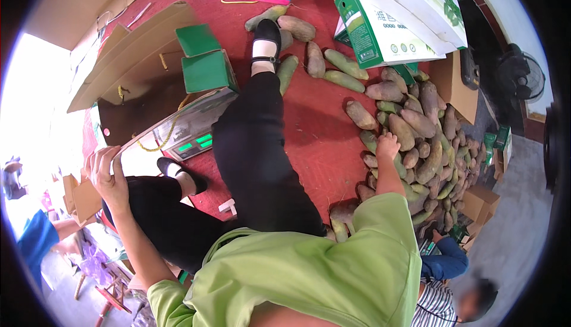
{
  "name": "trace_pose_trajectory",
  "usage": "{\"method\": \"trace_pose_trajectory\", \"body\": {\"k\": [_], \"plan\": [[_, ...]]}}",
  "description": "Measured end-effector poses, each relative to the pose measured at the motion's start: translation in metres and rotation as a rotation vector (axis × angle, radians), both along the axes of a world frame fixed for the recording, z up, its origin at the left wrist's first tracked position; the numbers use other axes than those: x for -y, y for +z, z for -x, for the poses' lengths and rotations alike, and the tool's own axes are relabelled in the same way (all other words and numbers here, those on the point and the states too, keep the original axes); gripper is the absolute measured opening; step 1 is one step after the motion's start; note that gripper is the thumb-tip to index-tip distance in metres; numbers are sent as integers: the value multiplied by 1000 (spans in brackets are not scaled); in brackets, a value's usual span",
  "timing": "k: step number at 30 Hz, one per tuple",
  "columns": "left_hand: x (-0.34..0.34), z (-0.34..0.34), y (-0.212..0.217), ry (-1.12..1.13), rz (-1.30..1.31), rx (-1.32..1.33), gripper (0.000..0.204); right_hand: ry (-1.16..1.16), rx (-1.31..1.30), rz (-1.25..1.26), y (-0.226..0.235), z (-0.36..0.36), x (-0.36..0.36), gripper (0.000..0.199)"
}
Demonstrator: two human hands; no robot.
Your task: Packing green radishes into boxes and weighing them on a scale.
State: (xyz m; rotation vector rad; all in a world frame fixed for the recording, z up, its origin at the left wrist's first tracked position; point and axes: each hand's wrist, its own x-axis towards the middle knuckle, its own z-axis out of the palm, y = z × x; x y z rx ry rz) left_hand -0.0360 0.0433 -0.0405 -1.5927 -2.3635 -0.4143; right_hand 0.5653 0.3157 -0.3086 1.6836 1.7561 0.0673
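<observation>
Reaching with the right hand (388, 146) into a pile of brown-green tubers (425, 148) on the red floor (321, 131), fingers curled on one tuber at the pile's near edge; whether clamped, cannot tell. Gripping with the left hand (106, 171) the edge of an open cardboard box (140, 74), fingers closed over its flap. Sitting beside the box, a scale (193, 140) with green display. Lying beyond, more green-and-white boxes (395, 15).

A red floor covering (321, 125) is laid over the middle of the room. Right of it, grey bare floor (517, 232) is seen, where a black standing fan (520, 77) is placed. Beyond its left edge, strong daylight is admitted.
</observation>
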Motion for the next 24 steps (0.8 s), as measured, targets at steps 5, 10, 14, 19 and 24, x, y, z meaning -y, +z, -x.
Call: {"method": "trace_pose_trajectory", "body": {"k": [5,10,14,19,24], "plan": [[-2,1,1,-34,-63,71,7,-50,-209,-68,-4,-11,11,26],[-5,-4,6,-26,-57,40,10,-173,-360,-42,11,-24,27,27],[3,-2,7,-9,-81,47,10,-269,-610,-132,28,-43,21,25],[3,0,9,-45,-90,61,11,-139,-933,-292,73,-41,-1,31],[4,1,7,-57,-105,45,8,-369,-1889,-319,218,108,-11,29]]}}
